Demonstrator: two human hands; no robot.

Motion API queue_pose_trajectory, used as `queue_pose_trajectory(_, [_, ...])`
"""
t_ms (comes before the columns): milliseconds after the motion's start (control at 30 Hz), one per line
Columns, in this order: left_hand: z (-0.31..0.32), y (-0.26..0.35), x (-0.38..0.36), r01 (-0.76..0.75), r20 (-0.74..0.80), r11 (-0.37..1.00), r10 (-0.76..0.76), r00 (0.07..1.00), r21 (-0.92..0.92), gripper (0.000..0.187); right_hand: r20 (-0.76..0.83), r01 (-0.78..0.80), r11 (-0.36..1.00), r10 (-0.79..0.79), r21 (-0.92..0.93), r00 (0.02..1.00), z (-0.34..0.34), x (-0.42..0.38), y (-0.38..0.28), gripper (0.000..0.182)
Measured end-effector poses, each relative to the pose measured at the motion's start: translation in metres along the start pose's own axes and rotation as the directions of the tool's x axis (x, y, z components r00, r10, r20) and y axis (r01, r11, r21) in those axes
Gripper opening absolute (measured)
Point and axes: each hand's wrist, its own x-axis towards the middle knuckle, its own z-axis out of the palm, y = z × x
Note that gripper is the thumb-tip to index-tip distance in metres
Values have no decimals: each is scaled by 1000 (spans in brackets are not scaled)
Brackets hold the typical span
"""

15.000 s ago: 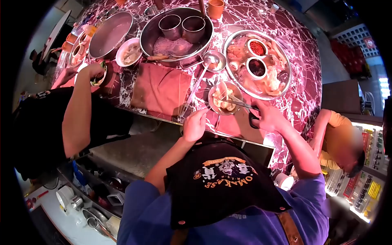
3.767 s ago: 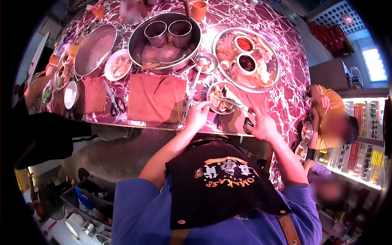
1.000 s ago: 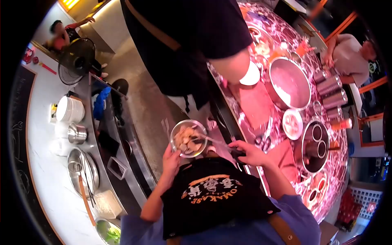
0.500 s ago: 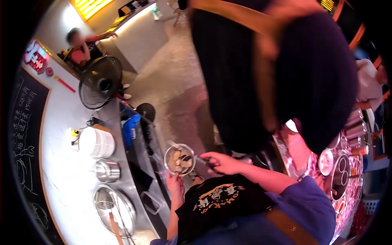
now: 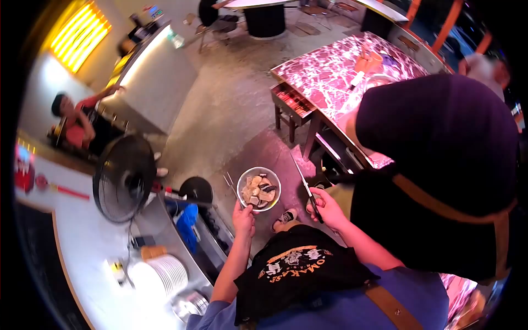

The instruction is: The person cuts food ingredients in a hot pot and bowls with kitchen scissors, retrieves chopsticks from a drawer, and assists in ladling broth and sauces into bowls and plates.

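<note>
My left hand (image 5: 243, 220) is closed on the near rim of a round metal bowl (image 5: 273, 204), with a thin two-pronged utensil (image 5: 231, 185) held beside it. Pieces of food (image 5: 258, 190), pale brown with some dark ones, lie in the bowl. To the right, my right hand (image 5: 326, 209) grips the dark handle of a long thin tool (image 5: 304, 181), whose narrow metal end points up and away. Its exact kind is unclear. The tool and the bowl are apart.
A co-worker in dark clothes (image 5: 434, 132) stands close on my right, near a marbled table (image 5: 319, 66). On the left are a black fan (image 5: 124, 179), stacked white plates (image 5: 159, 278), a metal pot (image 5: 190, 303) and a seated person (image 5: 80, 124).
My view has turned, showing more of the marbled table. My right hand and its tool have moved away from the bowl, and the co-worker appears further right.
</note>
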Motion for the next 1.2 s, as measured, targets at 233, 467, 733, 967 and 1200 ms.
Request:
queue_pose_trajectory(233, [113, 38, 123, 147, 170, 952, -197, 966, 267, 51, -370, 86, 971, 3, 224, 929, -44, 59, -19, 60])
queue_pose_trajectory(467, [287, -3, 218, 157, 555, 916, -353, 753, 369, 42, -710, 259, 951, -65, 168, 701, -93, 71, -62, 53])
queue_pose_trajectory(733, [477, -134, 299, 186, 802, 881, -474, 364, 436, 57, -896, 199, 957, -270, -210, 352, -236, 85, -138, 35])
queue_pose_trajectory(967, [513, -171, 300, 194, 740, 802, -597, 311, 565, 52, -916, -483, 779, -335, -401, 220, -355, 94, -229, 47])
queue_pose_trajectory(1200, [513, -110, 306, -295, 667, 619, -538, 515, 728, 29, -925, -866, 357, 12, -350, 379, -476, 101, -273, 56])
